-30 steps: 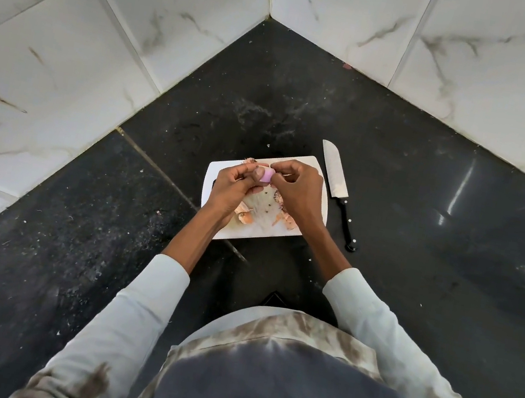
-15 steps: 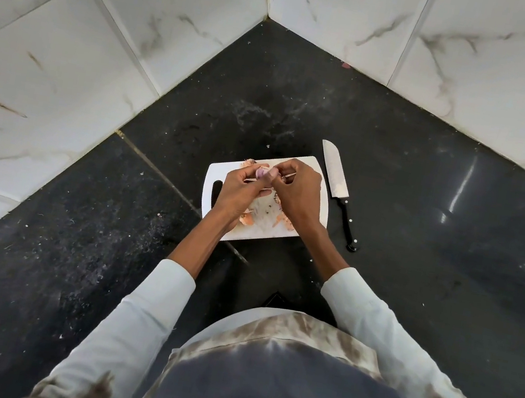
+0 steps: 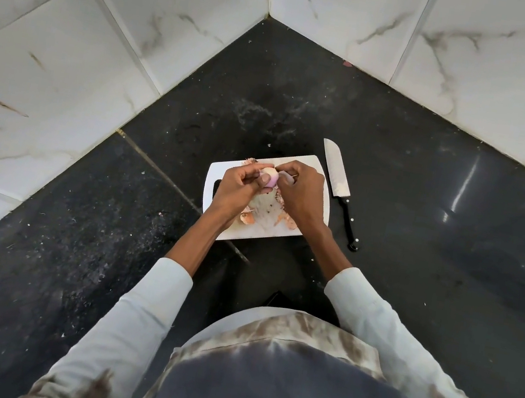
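Note:
A small pale pink onion (image 3: pixel 269 176) is held above a white cutting board (image 3: pixel 319 173) on the black counter. My left hand (image 3: pixel 238 188) grips the onion from the left, fingers curled round it. My right hand (image 3: pixel 300 194) pinches at the onion's right side, where a thin strip of skin sticks out. Orange-brown peels (image 3: pixel 247 219) lie on the board under my hands. Much of the board is hidden by both hands.
A knife (image 3: pixel 338 185) with a steel blade and black handle lies on the counter right of the board, tip pointing away. White marble-tiled walls (image 3: pixel 108 34) meet in a corner behind. Crumbs dot the dark counter (image 3: pixel 423 225).
The onion has turned in my fingers and more of its pale peeled surface shows now. Both hands stay over the board; the knife has not moved.

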Demonstrator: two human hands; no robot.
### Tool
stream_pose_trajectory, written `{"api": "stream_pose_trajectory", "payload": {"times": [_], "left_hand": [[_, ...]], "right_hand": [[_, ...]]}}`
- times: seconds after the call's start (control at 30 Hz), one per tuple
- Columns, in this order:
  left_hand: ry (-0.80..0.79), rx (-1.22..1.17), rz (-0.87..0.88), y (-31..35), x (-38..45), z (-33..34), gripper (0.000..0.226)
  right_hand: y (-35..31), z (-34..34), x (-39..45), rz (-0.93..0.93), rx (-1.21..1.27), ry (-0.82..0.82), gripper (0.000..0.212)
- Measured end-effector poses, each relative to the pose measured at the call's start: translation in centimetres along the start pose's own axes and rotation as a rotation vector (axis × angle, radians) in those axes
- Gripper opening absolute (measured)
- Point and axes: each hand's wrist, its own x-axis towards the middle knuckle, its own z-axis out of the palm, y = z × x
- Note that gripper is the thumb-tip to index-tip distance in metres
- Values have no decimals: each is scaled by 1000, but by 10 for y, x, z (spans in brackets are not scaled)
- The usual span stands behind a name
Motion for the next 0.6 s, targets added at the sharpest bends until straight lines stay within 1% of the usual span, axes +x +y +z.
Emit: {"api": "stream_pose_trajectory", "payload": {"times": [0.07,0.2,0.3,0.4,0.5,0.6], "left_hand": [[-5,-35,-8,-1,0,2,36],[9,-131,-78,-2,-3,10,34],[16,-104,-81,-1,-4,13,38],[74,-57,-24,0,-4,12,43],[127,-97,-6,-1,-2,6,46],[184,-129,-1,0,-1,0,34]], "right_hand": [[1,1,-1,7,1,14,17],[1,3,-1,30,28,55,11],[1,4,-1,33,44,58,12],[0,5,1,11,48,33,14],[-2,3,3,-24,29,-20,15],[-3,0,2,-88,21,-62,20]]}}
